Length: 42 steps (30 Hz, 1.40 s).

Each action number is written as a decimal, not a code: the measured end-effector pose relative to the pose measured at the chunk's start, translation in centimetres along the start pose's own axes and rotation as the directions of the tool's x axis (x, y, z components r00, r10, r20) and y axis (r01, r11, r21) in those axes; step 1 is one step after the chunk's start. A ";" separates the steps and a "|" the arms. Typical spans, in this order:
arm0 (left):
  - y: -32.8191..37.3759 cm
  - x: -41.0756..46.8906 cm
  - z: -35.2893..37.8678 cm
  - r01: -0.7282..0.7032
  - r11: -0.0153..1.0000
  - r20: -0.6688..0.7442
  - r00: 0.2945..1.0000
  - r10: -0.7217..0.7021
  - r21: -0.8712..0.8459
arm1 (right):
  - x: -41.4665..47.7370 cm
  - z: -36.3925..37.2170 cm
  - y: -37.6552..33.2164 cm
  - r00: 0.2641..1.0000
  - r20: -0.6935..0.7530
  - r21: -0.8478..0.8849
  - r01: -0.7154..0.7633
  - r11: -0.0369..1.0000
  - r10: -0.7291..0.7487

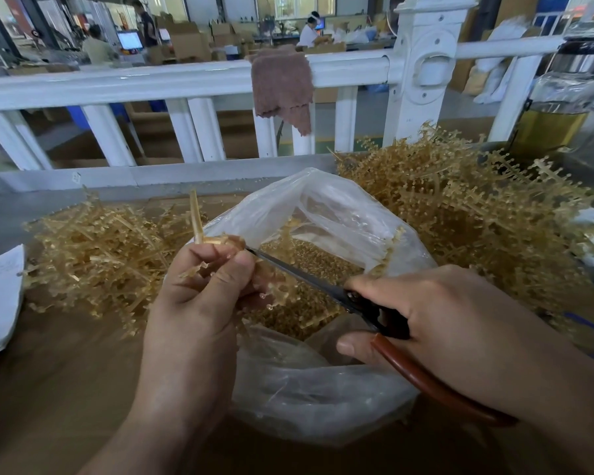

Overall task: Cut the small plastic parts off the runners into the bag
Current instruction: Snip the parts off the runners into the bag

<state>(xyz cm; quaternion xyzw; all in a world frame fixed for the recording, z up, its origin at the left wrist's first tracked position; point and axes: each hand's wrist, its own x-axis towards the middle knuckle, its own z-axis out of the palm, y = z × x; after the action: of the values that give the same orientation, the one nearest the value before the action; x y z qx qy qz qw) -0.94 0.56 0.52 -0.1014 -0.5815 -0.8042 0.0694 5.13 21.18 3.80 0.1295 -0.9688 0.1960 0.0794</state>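
Filling the lower frame, a brown surface carries the work. Behind it a white railing crosses the upper frame, with a workshop of cardboard boxes beyond. A tall, bristly pile of amber runners sits at centre right, and a flatter pile lies at centre left.

Between them stands a clear, crinkled plastic bag, mouth open, holding a bed of small amber parts.

The left hand has its fingers curled round a runner over the bag's mouth. The right hand has fingers wrapped round the red-brown handles of the scissors, blades reaching that runner.

A glass jar of yellow liquid stands at upper right, and a brown cloth hangs over the railing.
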 end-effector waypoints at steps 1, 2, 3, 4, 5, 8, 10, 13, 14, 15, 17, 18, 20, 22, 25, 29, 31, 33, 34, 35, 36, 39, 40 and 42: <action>0.0 0.0 -0.1 -0.009 1.000 -0.002 1.000 0.009 0.008 | 0.0 0.0 0.0 1.000 0.002 -0.003 0.003 1.000 -0.003; 0.1 0.0 -0.1 -0.019 1.000 -0.004 1.000 0.019 0.018 | 0.0 0.0 0.0 1.000 -0.001 -0.007 0.006 1.000 -0.006; 0.0 0.0 -0.1 -0.030 0.999 -0.009 0.999 0.031 0.030 | 0.0 0.0 -0.1 1.000 -0.007 -0.008 0.007 1.000 -0.007; 0.0 0.0 -0.1 -0.041 0.999 -0.014 0.999 0.041 0.035 | 0.0 0.0 -0.1 1.000 -0.009 -0.001 0.004 1.000 -0.004; 0.0 0.0 -0.1 -0.051 0.998 -0.016 0.999 0.051 0.022 | 0.0 0.0 -0.3 1.000 -0.003 0.011 -0.004 1.000 0.004; 0.0 0.0 0.0 -0.116 0.991 -0.044 0.992 0.119 0.065 | 0.1 0.3 -0.7 1.000 0.008 0.029 -0.021 0.999 0.021; 0.1 0.1 0.1 -0.123 0.992 -0.045 0.991 0.124 0.025 | 0.1 0.6 -1.0 1.000 -0.020 0.040 -0.020 0.999 0.020; 0.0 0.3 0.1 -0.070 0.989 -0.012 0.998 0.069 -0.131 | 0.0 0.9 -1.5 0.999 -0.031 0.044 -0.042 0.998 0.044; -0.1 0.3 0.1 -0.066 0.987 -0.007 0.998 0.066 -0.145 | 0.0 0.9 -1.6 0.998 -0.033 0.043 -0.046 0.998 0.048; -0.3 0.4 -0.1 -0.065 0.986 -0.006 0.998 0.065 -0.151 | 0.0 1.0 -1.7 0.998 -0.034 0.037 -0.045 0.998 0.046; -0.4 0.4 -0.2 -0.066 0.987 -0.011 0.998 0.065 -0.146 | 0.0 1.0 -1.7 0.999 -0.033 0.022 -0.038 0.999 0.039; -0.4 0.4 -0.2 -0.066 0.988 -0.021 0.998 0.064 -0.138 | 0.0 1.0 -1.7 0.999 -0.034 0.018 -0.040 0.999 0.041; -0.5 0.3 -0.2 -0.069 0.991 -0.046 0.997 0.064 -0.117 | 0.0 1.0 -1.7 0.998 -0.040 0.015 -0.047 0.999 0.048; -0.5 0.3 -0.2 -0.077 0.992 -0.062 0.996 0.071 -0.096 | 0.0 1.0 -1.7 0.998 -0.043 0.016 -0.048 0.999 0.049; -0.5 0.1 -0.1 -0.080 0.991 -0.056 0.996 0.074 -0.105 | -0.1 0.9 -1.6 0.998 -0.043 0.035 -0.045 0.998 0.046; -0.3 0.1 -0.2 -0.077 0.994 -0.054 0.996 0.073 -0.080 | 0.0 0.7 -1.5 0.999 -0.014 0.063 -0.035 0.997 0.036; -0.3 0.1 -0.3 -0.086 0.994 -0.056 0.995 0.082 -0.063 | -0.1 0.5 -1.5 0.999 -0.005 0.065 -0.050 0.997 0.051; -0.2 0.1 -0.2 -0.096 0.994 -0.052 0.994 0.093 -0.057 | -0.1 0.4 -1.5 0.998 0.001 0.059 -0.061 0.996 0.061; -0.2 0.1 -0.2 -0.102 0.993 -0.053 0.994 0.099 -0.057 | -0.1 0.4 -1.4 0.998 0.005 0.057 -0.064 0.996 0.064; -0.2 0.1 -0.1 -0.107 0.993 -0.055 0.993 0.104 -0.057 | -0.1 0.3 -1.5 0.998 0.009 0.060 -0.067 0.996 0.066; -0.2 0.1 -0.1 -0.110 0.992 -0.059 0.993 0.107 -0.061 | -0.1 0.4 -1.4 0.998 0.010 0.066 -0.067 0.996 0.067; -0.3 0.1 -0.1 -0.113 0.992 -0.065 0.992 0.109 -0.059 | -0.1 0.5 -1.5 0.998 -0.001 0.075 -0.065 0.995 0.066; -0.3 0.1 -0.1 -0.113 0.992 -0.062 0.992 0.110 -0.051 | -0.1 0.5 -1.6 0.998 -0.007 0.073 -0.065 0.995 0.066; -0.3 0.1 -0.2 -0.116 0.993 -0.058 0.992 0.114 -0.035 | -0.1 0.6 -1.6 0.998 -0.008 0.070 -0.061 0.996 0.062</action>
<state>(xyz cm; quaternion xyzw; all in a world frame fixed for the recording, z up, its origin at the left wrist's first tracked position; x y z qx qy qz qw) -1.10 0.52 0.18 -0.1134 -0.5571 -0.8123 0.1299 5.61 19.49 3.79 0.1014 -0.9645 0.2324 0.0737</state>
